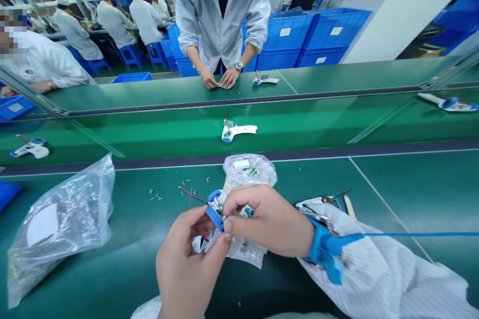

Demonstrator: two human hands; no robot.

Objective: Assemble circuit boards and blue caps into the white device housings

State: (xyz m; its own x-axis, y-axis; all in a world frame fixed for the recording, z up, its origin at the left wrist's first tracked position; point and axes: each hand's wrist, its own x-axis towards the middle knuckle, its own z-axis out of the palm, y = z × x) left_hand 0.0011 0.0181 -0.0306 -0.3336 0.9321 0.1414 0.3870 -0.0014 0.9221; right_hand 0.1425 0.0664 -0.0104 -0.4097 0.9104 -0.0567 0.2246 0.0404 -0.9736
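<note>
My left hand grips a blue plastic piece between thumb and fingers, above the green bench. A thin red wire sticks out beside it, up and to the left. From the right, my right hand closes thumb and forefinger at the edge of the same piece; whatever they pinch is hidden. Behind my fingers, a blue and white part shows in part. Under and behind my hands lie a clear plastic bag holding small green and white pieces, and a crumpled clear wrapper.
A big clear bag lies at left, with small metal screws beside it. White gun-shaped shells with wires sit on the green conveyor belt. A blue wrist strap cord runs right. A co-worker works opposite.
</note>
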